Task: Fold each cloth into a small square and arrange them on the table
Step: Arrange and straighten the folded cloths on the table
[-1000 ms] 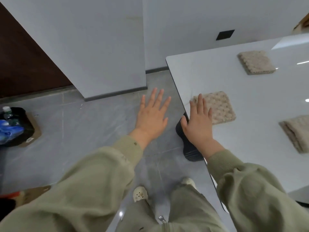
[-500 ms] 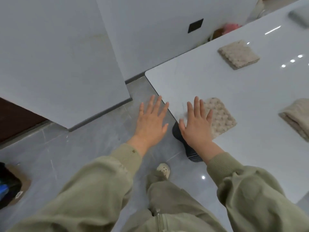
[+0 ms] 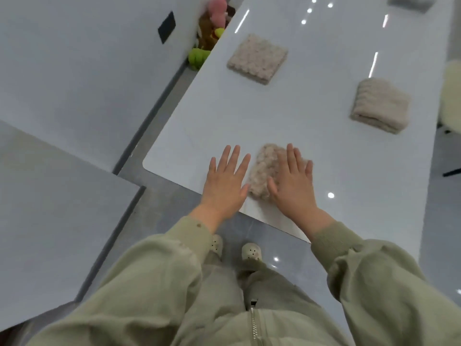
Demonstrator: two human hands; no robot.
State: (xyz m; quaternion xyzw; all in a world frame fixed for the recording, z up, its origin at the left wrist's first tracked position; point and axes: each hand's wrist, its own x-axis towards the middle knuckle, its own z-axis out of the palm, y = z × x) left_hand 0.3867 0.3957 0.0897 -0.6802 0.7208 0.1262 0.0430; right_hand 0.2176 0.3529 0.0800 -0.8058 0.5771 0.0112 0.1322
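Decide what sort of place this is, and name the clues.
Probably an indoor room, perhaps a home or studio; I cannot tell which. Clues: a long glossy white table, a grey tiled floor, and plush toys piled against the plain wall.

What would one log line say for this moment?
left hand: open, beside near cloth | right hand: open, over near cloth | bumpy cloth, ribbed cloth: folded, on table

head view | faces forward and steeply down | close over table [image 3: 311, 116] near edge (only one view)
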